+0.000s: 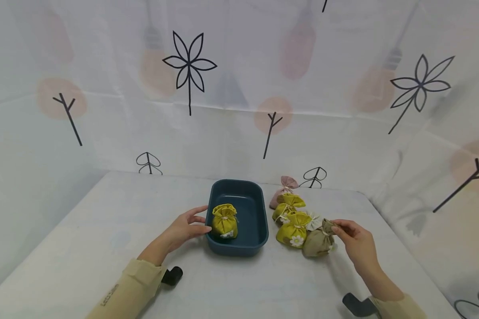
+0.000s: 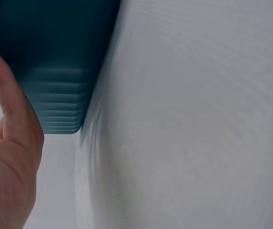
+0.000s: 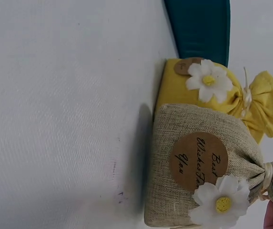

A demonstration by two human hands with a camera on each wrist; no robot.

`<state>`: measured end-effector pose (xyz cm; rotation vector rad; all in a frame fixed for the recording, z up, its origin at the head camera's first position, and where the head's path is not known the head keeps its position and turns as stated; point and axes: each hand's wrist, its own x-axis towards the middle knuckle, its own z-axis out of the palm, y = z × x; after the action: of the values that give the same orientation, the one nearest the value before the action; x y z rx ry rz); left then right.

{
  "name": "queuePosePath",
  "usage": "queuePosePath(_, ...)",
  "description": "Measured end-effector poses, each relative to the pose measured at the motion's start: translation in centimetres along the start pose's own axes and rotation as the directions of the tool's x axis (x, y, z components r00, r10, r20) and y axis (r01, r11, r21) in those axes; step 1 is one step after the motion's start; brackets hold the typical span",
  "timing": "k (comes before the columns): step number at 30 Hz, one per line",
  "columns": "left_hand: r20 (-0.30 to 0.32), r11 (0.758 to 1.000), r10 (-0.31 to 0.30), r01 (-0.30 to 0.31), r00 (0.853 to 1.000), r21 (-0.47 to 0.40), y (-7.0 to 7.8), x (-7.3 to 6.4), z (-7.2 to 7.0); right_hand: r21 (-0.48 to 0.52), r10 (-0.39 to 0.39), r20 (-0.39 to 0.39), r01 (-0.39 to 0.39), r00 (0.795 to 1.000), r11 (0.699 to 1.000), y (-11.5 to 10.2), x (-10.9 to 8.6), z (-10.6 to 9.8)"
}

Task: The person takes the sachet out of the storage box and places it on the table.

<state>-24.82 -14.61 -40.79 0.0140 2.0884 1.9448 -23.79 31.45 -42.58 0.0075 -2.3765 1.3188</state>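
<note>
A dark teal bin stands on the table, with a yellow-green drawstring pouch upright inside its left part. My left hand touches the bin's left rim with fingers spread and fairly straight, thumb tip at the edge. To the bin's right, my right hand pinches the gathered neck of a beige linen pouch bearing a round brown label and a white flower. Beside that pouch sits another yellow pouch with a daisy. Behind are a second yellow pouch and a pink pouch.
A whitish pouch top shows between the yellow and beige pouches, its lower part hidden. The white table meets a patterned cloth backdrop behind the bin. Black devices are worn at both wrists.
</note>
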Motion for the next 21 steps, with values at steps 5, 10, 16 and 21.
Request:
queuePosePath(5, 0.002, 1.0, -0.004, 0.004, 1.0, 0.0, 0.2, -0.1, 0.1, 0.033, 0.003, -0.008, -0.003, 1.0, 0.999, 0.2, 0.4, 0.2)
queuePosePath(10, 0.009, 1.0, -0.003, 0.003, 1.0, -0.004, 0.1, 0.0, 0.0, 0.015, 0.033, -0.021, -0.032, 0.999, 0.999, -0.7, 0.2, 0.8)
queuePosePath(16, 0.009, 1.0, 0.003, -0.003, 1.0, -0.003, 0.0, 0.0, 0.0, -0.05, 0.019, -0.049, -0.021, 0.999, 0.998, 2.7, 0.9, 1.4)
queuePosePath(21, 0.009, 1.0, 0.006, -0.006, 1.0, -0.005, 0.0, 0.0, 0.0, -0.061, 0.02, -0.061, -0.023, 0.998, 0.998, 3.9, 1.2, 1.5)
